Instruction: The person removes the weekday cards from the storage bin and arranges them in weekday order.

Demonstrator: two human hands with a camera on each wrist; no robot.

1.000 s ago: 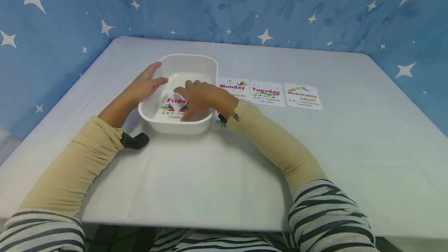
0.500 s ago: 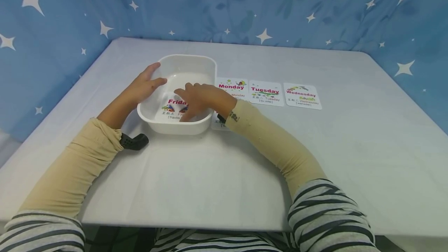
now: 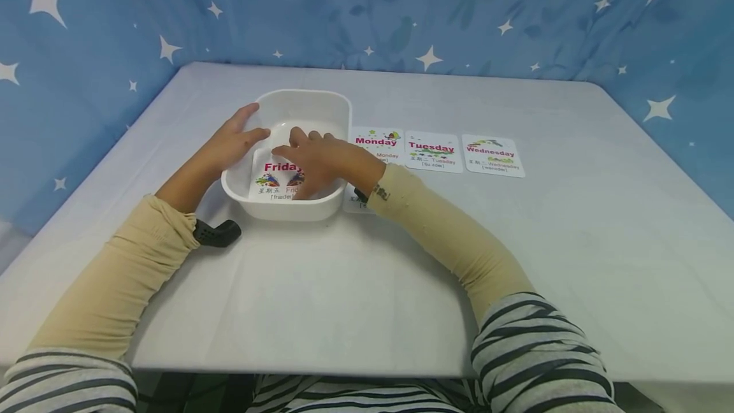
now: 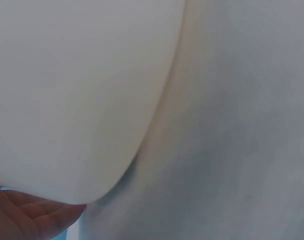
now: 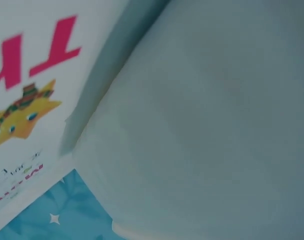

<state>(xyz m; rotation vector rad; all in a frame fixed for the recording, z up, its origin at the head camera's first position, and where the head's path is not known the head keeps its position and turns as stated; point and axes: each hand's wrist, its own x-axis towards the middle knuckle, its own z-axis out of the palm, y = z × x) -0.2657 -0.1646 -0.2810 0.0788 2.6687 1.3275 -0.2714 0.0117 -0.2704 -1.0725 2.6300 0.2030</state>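
In the head view my left hand (image 3: 229, 142) holds the left side of a white plastic basin (image 3: 304, 211), with its thumb over the rim. The left wrist view shows those fingers (image 4: 54, 220) at the basin's edge. My right hand (image 3: 321, 161) reaches inside, bent fingers and thumb spread over a "Friday" word card (image 3: 278, 180) and gripping it at the far and near edges. The hand hides the card's right part. Fingers and card are out of sight in the right wrist view, where the basin's outer wall (image 5: 202, 120) fills most of the picture.
Right of the basin lie cards reading Monday (image 3: 375, 142), Tuesday (image 3: 432, 150) and Wednesday (image 3: 491, 155). Another card (image 3: 357, 202), with a yellow star (image 5: 24, 117), is partly hidden under my right wrist. A white cloth (image 3: 401, 311) covers the table; a blue star-patterned curtain (image 3: 390, 18) hangs behind.
The Friday card has shifted slightly left within the basin, showing more of its left edge. My right index fingertip has moved left with it. My left hand keeps its hold on the basin.
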